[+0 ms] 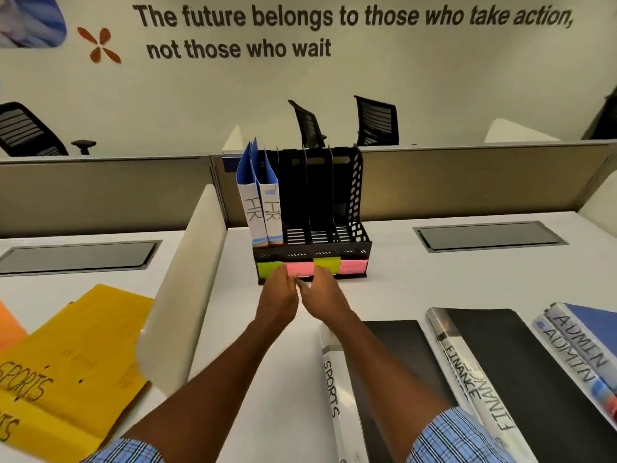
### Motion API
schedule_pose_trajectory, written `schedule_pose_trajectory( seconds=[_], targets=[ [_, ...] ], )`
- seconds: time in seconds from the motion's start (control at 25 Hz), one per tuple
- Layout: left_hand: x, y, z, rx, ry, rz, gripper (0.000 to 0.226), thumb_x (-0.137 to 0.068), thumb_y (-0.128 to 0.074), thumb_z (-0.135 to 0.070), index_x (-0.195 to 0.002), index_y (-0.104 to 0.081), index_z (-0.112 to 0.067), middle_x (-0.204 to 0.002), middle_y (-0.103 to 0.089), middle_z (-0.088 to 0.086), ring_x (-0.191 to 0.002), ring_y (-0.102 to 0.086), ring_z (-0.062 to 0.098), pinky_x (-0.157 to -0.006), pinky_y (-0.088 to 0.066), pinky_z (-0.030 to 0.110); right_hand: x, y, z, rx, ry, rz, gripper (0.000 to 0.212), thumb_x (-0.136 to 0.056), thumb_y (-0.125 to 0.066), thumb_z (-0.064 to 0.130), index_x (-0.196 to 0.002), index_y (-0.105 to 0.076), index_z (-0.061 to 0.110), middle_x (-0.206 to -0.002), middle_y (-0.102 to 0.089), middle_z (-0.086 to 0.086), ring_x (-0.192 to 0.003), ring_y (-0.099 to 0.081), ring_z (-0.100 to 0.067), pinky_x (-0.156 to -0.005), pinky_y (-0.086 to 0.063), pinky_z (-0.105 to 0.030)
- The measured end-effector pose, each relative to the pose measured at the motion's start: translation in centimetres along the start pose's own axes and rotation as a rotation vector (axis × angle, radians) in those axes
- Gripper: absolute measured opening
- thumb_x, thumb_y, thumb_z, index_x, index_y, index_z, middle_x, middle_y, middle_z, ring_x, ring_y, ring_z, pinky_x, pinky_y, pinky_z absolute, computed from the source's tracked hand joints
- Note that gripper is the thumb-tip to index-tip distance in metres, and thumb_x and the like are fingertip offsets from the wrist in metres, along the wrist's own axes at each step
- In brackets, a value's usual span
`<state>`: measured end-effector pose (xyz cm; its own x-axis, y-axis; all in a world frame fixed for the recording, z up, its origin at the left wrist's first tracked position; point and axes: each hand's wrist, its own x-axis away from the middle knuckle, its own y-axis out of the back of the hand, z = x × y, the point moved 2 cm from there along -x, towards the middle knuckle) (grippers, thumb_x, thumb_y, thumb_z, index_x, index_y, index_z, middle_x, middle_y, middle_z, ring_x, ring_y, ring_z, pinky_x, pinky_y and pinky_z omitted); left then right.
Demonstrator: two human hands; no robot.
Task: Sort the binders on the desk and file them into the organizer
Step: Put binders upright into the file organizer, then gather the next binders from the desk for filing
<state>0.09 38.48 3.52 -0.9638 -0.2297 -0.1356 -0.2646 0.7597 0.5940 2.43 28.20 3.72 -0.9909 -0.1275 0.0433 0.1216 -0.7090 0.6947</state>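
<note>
A black slotted organizer (320,202) stands on the white desk. Two blue binders marked HR (263,208) stand upright in its left slots; the other slots are bare. Green and pink sticky labels (350,266) line its front base. My left hand (278,292) and my right hand (322,290) reach side by side to that base, fingers loosely curled near the labels, holding nothing that I can see. On the desk to the right lie a black SPORTS binder (334,389), black FINANCE binders (474,379) and blue ADMIN binders (581,345).
Yellow folders marked SPORTS (76,362) lie at the left, beyond a white divider panel (187,289). Grey cable hatches (489,236) are set into the desk on both sides. A beige partition (467,182) runs behind the organizer, with office chairs beyond.
</note>
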Motion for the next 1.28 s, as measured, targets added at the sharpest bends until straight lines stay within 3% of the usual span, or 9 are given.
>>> schedule_pose_trajectory(
  seconds=[0.12,0.24,0.36,0.48,0.68,0.88,1.08,1.16,1.28],
  targets=[
    [3.5,-3.0,1.5,-0.064,0.214,0.133,0.04,-0.101,-0.035,-0.027,-0.126,-0.051,0.0,-0.132,-0.054,0.017,-0.126,-0.048,0.033,-0.101,-0.038,0.035,3.2,0.7,-4.6,0.044,-0.131,0.002,0.052,-0.096,-0.054,0.033,-0.136,-0.04,0.003,-0.142,-0.044,-0.013,-0.132,-0.042,-0.027,-0.105,-0.037,-0.035],
    [6.4,-5.7,2.5,-0.06,0.343,0.268,0.036,-0.099,-0.039,-0.029,-0.103,-0.056,0.002,-0.119,-0.058,0.021,-0.118,-0.051,0.037,-0.095,-0.039,0.039,6.1,1.5,-9.5,0.017,-0.237,-0.011,0.044,-0.093,-0.058,0.029,-0.126,-0.048,0.002,-0.132,-0.051,-0.014,-0.123,-0.05,-0.029,-0.098,-0.042,-0.034],
    [8.5,-8.0,3.3,0.113,0.513,0.329,0.038,-0.095,-0.048,-0.032,-0.094,-0.056,0.005,-0.117,-0.058,0.028,-0.109,-0.056,0.04,-0.09,-0.047,0.042,8.9,1.6,-13.2,0.063,-0.337,-0.005,0.049,-0.09,-0.062,0.032,-0.125,-0.048,0.001,-0.13,-0.052,-0.015,-0.119,-0.052,-0.03,-0.097,-0.043,-0.035],
    [10.3,-9.7,3.2,0.182,0.616,0.353,0.045,-0.091,-0.057,-0.032,-0.113,-0.054,0.007,-0.117,-0.059,0.026,-0.106,-0.059,0.037,-0.084,-0.051,0.038,11.5,0.7,-15.7,0.12,-0.4,0.047,0.06,-0.092,-0.059,0.039,-0.135,-0.041,0.001,-0.139,-0.043,-0.015,-0.126,-0.045,-0.029,-0.105,-0.041,-0.04],
    [11.7,-10.8,2.8,0.178,0.67,0.298,0.054,-0.079,-0.074,-0.027,-0.118,-0.053,0.003,-0.117,-0.061,0.02,-0.106,-0.061,0.035,-0.089,-0.053,0.046,13.7,-0.4,-16.9,0.226,-0.383,0.124,0.068,-0.094,-0.052,0.046,-0.144,-0.033,0.005,-0.152,-0.029,-0.016,-0.141,-0.026,-0.032,-0.116,-0.028,-0.043],
    [11.9,-10.4,3.2,0.358,0.753,0.232,0.049,-0.072,-0.08,-0.015,-0.11,-0.058,0.007,-0.108,-0.065,0.025,-0.094,-0.066,0.036,-0.08,-0.056,0.043,14.3,-0.2,-16.4,0.281,-0.343,0.151,0.069,-0.094,-0.05,0.049,-0.146,-0.03,0.007,-0.157,-0.018,-0.018,-0.147,-0.012,-0.033,-0.119,-0.018,-0.047],
    [10.5,-9.5,0.9,0.673,0.82,0.411,0.039,-0.085,-0.064,-0.007,-0.121,-0.053,0.004,-0.115,-0.063,0.023,-0.102,-0.063,0.035,-0.09,-0.051,0.048,13.5,1.7,-13.9,0.225,-0.337,0.137,0.07,-0.094,-0.048,0.052,-0.147,-0.028,0.01,-0.158,-0.016,-0.016,-0.147,-0.013,-0.034,-0.118,-0.019,-0.049],
    [9.1,-8.5,-0.7,0.765,0.76,0.447,0.031,-0.088,-0.058,-0.002,-0.118,-0.054,0.002,-0.109,-0.065,0.021,-0.094,-0.065,0.032,-0.081,-0.054,0.043,13.1,2.7,-12.3,0.195,-0.307,0.097,0.07,-0.093,-0.046,0.055,-0.146,-0.03,0.011,-0.158,-0.017,-0.016,-0.146,-0.015,-0.034,-0.117,-0.02,-0.052],
    [6.7,-5.9,-3.4,0.793,0.645,0.335,0.032,-0.086,-0.06,0.0,-0.117,-0.053,0.003,-0.097,-0.067,0.016,-0.082,-0.066,0.027,-0.066,-0.056,0.036,12.6,4.2,-9.6,0.152,-0.248,-0.008,0.076,-0.089,-0.043,0.064,-0.145,-0.031,0.013,-0.158,-0.016,-0.014,-0.146,-0.014,-0.033,-0.117,-0.02,-0.055]
  ],
)
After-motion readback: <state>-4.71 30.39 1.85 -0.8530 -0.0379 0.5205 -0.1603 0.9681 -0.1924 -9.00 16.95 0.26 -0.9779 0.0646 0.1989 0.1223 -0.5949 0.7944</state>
